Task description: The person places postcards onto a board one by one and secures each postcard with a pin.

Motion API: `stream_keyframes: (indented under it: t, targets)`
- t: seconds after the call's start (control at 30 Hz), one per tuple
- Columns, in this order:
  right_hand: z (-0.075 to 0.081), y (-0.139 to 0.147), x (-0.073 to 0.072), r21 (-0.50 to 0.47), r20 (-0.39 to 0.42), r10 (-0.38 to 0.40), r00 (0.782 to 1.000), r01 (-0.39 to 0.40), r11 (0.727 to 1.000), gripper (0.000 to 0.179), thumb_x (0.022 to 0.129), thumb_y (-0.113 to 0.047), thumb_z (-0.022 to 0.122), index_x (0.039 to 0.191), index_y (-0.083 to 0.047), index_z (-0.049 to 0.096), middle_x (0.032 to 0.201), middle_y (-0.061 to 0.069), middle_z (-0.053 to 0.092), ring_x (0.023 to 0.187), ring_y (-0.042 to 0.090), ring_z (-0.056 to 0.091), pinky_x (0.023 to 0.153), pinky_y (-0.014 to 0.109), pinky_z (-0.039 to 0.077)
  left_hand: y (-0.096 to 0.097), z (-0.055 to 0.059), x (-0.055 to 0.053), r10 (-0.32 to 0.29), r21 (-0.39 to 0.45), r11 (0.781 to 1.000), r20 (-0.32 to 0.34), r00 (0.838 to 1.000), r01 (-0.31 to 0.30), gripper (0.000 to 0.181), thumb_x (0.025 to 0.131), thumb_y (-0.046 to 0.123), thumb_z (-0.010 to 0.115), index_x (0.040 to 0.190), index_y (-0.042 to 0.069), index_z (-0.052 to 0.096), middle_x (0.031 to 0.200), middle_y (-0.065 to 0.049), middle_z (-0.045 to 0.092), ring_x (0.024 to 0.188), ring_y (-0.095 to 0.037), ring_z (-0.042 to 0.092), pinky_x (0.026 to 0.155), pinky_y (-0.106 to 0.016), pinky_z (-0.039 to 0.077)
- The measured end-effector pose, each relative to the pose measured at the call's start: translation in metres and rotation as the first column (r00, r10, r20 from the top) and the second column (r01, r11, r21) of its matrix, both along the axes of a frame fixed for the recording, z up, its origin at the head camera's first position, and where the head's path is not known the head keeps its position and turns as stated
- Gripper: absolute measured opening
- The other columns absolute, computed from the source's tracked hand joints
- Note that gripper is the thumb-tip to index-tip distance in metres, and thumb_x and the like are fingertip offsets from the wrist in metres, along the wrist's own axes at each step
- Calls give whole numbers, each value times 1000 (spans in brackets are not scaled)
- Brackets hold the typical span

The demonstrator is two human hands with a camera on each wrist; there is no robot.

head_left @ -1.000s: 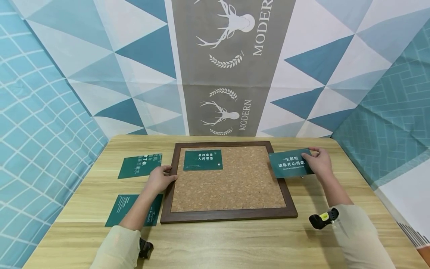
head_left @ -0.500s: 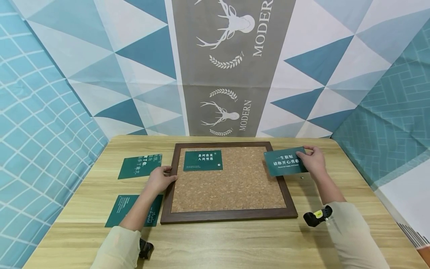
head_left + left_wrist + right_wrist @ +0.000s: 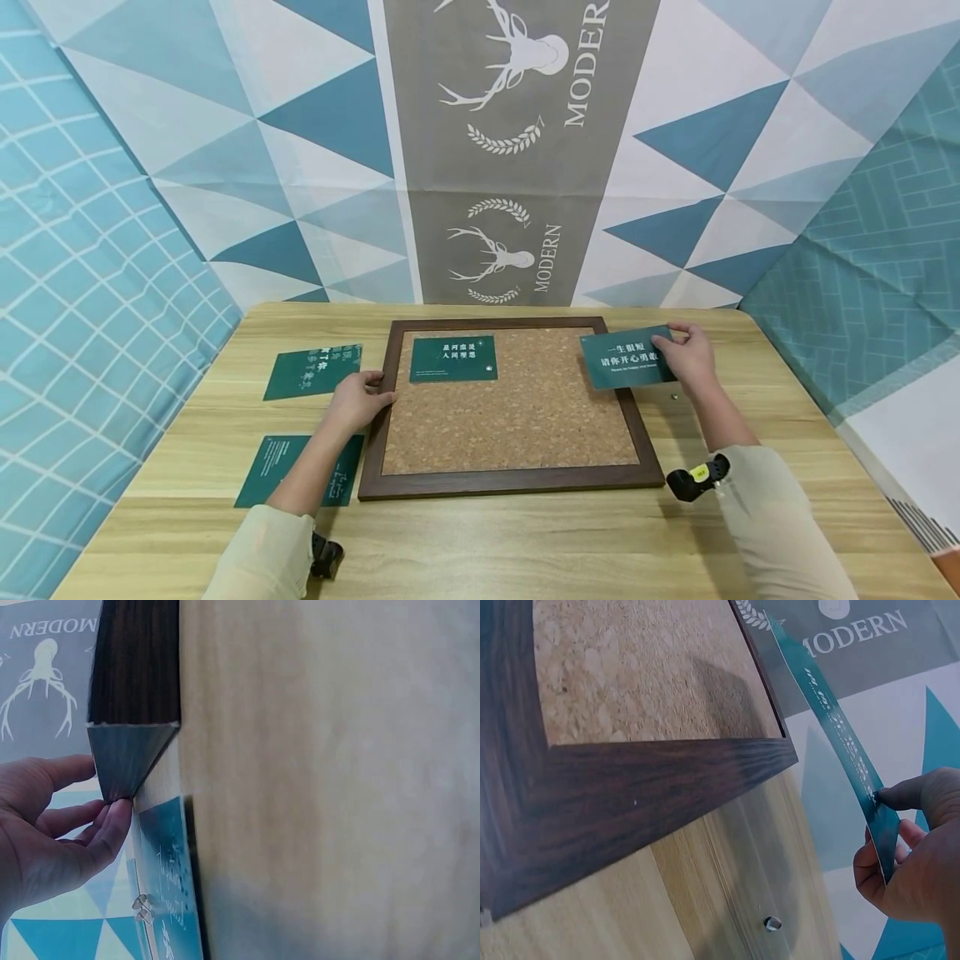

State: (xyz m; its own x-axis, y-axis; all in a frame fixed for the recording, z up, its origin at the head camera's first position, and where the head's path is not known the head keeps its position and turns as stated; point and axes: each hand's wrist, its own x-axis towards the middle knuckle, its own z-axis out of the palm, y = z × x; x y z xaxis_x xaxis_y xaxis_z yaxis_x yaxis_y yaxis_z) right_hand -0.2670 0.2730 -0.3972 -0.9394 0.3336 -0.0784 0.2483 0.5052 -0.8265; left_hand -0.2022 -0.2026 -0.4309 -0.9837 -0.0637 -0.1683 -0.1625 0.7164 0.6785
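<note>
A cork board (image 3: 510,425) in a dark brown wooden frame lies on the table. My left hand (image 3: 360,400) grips the frame's left side; in the left wrist view its fingers (image 3: 112,825) curl against the frame's edge. Between thumb and fingers, my right hand (image 3: 690,358) pinches a green card (image 3: 626,358) with white lettering by its right end. This card is held tilted above the board's upper right corner, overlapping the frame there. The right wrist view shows it nearly edge-on, raised off the board. Another green card (image 3: 453,358) lies flat on the cork at the upper left.
Left of the board, two more green cards lie on the table, an upper card (image 3: 303,375) and a lower card (image 3: 270,467) partly behind my left forearm. A small shiny metal piece (image 3: 772,923) sits right of the frame. A patterned cloth backdrop (image 3: 495,167) rises behind the table.
My right hand has carried its green card leftward, from beside the frame's right edge to over the board's upper right corner. The left hand has stayed in place on the frame.
</note>
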Motion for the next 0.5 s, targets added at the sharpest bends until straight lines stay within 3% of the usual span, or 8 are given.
stream_keyframes:
  t: [0.5]
  targets:
    - [-2,-11,-3,-34,-13,14,1000,-14,999,52,96,-25,51,141,-3,37,125,23,46,101,28,50,71,28,45,1,1,0,3,-5,1000,3,1000,-3,55,92,21,60,137,-5,42,133,-26,49,117,-39,51,87,-46,51]
